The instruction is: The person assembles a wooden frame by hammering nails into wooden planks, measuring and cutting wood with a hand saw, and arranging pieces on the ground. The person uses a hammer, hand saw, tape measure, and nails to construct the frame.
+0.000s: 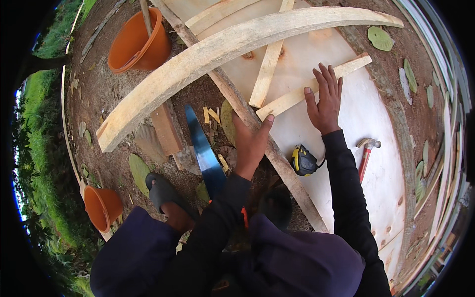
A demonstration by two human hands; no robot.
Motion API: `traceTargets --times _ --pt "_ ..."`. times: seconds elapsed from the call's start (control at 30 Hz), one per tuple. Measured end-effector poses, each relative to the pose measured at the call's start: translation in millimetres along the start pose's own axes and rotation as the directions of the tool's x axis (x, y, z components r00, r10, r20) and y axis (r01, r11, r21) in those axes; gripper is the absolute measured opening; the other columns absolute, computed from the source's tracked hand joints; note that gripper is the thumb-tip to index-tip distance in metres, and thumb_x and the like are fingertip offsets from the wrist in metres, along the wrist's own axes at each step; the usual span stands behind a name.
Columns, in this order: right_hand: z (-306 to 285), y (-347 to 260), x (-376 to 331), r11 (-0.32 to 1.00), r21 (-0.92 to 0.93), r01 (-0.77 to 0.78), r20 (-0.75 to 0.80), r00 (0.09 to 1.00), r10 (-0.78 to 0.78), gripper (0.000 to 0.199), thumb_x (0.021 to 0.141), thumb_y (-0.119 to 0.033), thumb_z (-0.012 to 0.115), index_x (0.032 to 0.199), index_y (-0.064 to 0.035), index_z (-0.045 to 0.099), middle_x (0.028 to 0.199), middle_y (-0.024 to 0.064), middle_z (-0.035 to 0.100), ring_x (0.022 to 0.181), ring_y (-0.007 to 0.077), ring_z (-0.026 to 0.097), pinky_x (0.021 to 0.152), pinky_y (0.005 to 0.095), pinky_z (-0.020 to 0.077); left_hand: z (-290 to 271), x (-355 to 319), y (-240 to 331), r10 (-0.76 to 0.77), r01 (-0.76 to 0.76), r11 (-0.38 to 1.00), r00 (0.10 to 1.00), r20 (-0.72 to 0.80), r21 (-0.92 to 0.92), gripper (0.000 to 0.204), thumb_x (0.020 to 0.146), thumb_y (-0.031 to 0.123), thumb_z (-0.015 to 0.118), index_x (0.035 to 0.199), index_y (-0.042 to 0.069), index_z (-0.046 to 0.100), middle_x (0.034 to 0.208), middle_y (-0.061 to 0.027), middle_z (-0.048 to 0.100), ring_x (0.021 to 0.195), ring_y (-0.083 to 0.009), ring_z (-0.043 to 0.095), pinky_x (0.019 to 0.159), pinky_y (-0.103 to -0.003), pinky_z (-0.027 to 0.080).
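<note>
A short wooden strip [292, 100] lies slantwise across the pale plywood sheet [356, 119]. My right hand [326, 101] is over it, fingers stretched out and holding nothing. My left hand [250, 146] wraps round a rough wooden rail [292, 178] along the sheet's left edge; its thumb reaches the strip's near end, and its other fingers are mostly hidden. Beyond the strip, another narrow wooden piece [269, 67] slants away. A long timber beam [217, 49], bowed by the lens, crosses above both. Between my forearms a black and yellow tape measure [304, 161] rests on the plywood.
A red-handled hammer [365, 157] lies right of my right forearm. Left of my left hand is a handsaw [202, 148] with a blue-looking blade. A large orange bucket [141, 42] and a smaller orange bucket [102, 207] stand left. Several long boards [445, 168] line the right side.
</note>
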State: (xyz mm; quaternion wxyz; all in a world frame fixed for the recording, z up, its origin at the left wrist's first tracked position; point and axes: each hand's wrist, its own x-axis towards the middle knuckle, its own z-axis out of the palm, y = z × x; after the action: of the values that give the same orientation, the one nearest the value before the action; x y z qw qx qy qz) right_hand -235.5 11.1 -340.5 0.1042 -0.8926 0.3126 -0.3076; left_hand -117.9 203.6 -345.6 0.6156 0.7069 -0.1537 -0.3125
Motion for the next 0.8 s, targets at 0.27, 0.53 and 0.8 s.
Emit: traceTargets --times 0.27,0.53,0.8 --pt "-65 -27 -65 0.782 0.230 -0.579 0.282 0.809 0.516 0.035 0.094 -0.019 0.070 0.124 -0.0005 0.064 0.121 0.0171 0.065 0.103 0.0276 0.067 0.088 0.0414 0.0540 -26 -3 14 -0.042 0.041 0.999 0.972 -0.231 -0.008 0.098 0.096 0.041 0.071 0.157 -0.009 0.013 0.152 -0.0312 0.037 0.137 -0.0380 0.047 0.113 -0.046 0.037" --pt "-101 -33 -140 0.676 0.194 -0.711 0.220 0.703 0.677 0.028 0.095 -0.014 0.067 0.119 -0.0002 0.066 0.115 0.0152 0.066 0.096 0.0238 0.067 0.079 0.0359 0.0558 -90 38 66 -0.025 -0.144 0.754 0.969 -0.247 -0.640 0.089 0.096 0.058 0.063 0.151 -0.003 0.027 0.146 -0.0234 0.042 0.137 -0.0369 0.048 0.111 -0.053 0.045" --pt "-112 -51 -144 0.688 0.259 -0.678 0.373 0.727 0.576 0.026 0.093 -0.017 0.071 0.115 -0.0030 0.066 0.108 0.0131 0.067 0.089 0.0232 0.069 0.071 0.0345 0.0552 -118 59 106 -0.062 -0.165 0.685 0.957 -0.283 -0.709 0.086 0.096 0.057 0.063 0.151 -0.002 0.031 0.148 -0.0231 0.040 0.138 -0.0392 0.046 0.114 -0.055 0.044"
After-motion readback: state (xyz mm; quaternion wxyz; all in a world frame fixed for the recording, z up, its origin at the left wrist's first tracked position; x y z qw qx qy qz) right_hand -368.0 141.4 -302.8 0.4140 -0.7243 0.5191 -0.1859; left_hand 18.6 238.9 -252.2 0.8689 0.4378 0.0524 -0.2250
